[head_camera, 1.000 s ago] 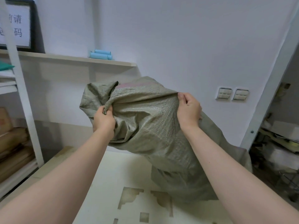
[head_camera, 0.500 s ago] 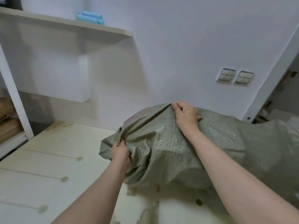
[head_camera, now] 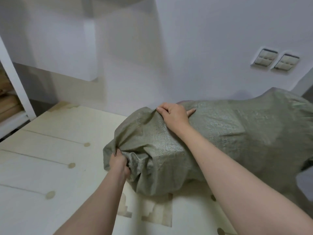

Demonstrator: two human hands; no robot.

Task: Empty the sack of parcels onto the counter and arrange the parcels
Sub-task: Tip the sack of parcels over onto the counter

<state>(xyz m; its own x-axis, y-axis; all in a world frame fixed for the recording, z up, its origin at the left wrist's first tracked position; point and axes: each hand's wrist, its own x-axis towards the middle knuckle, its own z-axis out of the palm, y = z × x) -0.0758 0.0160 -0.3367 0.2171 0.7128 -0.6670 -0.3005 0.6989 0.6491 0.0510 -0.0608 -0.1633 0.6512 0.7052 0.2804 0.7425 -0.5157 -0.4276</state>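
Note:
A bulging grey-green woven sack (head_camera: 220,141) lies on its side on the pale counter (head_camera: 50,167), stretching from the middle to the right edge of view. My left hand (head_camera: 119,164) grips a bunched fold of the sack at its near left end. On the sack's upper edge, my right hand (head_camera: 174,114) pinches the fabric with curled fingers. The parcels are hidden inside the sack.
A white wall with two switch plates (head_camera: 276,61) stands right behind the counter. A white shelf upright (head_camera: 15,85) with brown cartons (head_camera: 7,102) is at the left. The counter's left half carries only printed lines and dots.
The sack came down from chest height onto the counter and now lies flatter on its side. Both hands kept their hold and moved down with it; my view tilted lower.

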